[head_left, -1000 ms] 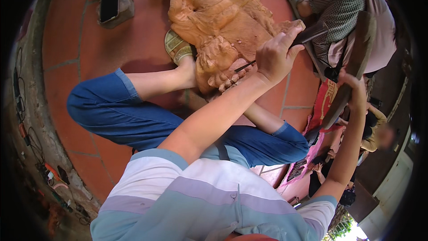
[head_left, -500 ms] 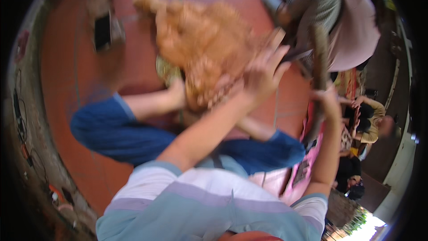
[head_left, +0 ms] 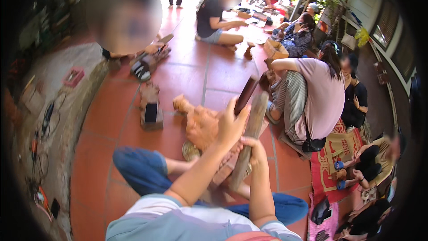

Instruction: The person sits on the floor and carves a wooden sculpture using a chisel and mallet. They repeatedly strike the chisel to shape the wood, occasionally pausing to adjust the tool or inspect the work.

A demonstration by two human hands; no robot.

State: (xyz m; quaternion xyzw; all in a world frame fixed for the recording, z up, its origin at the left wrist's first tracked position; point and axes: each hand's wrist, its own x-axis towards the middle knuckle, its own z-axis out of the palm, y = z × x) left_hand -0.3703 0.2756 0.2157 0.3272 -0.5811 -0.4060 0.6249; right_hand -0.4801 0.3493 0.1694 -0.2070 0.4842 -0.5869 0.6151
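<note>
left hand [head_left: 231, 125]: ours, raised in front of us, fingers closed round a dark narrow tool [head_left: 246, 94] that sticks up and to the right above the fist.
right hand [head_left: 254, 150]: just below and right of the left one, wrapped round the lower half of a long pale wooden mallet [head_left: 250, 138]; mallet stands tilted, its top end beside the dark tool.
hands vs each other: close, nearly touching; we cannot tell if tool and mallet make contact.
carving [head_left: 203, 125]: orange-brown wooden carved piece lying on the floor right behind our hands, partly hidden by the left forearm; the tool's lower end is hidden, so contact with the wood not confirmable.
our legs: blue trousers, folded, knees left and right of the carving.
round disc [head_left: 191, 151]: small, flat, on the floor by the carving's near-left edge.
block with phone [head_left: 151, 114]: wooden block left of the carving, dark phone lying on top.
floor [head_left: 187, 80]: red-orange tiles.
seated person [head_left: 312, 96]: pink top, striped trousers, just right of us, back turned.
others: several people sitting further back and to the right; patterned red mat [head_left: 336, 156] at right.
</note>
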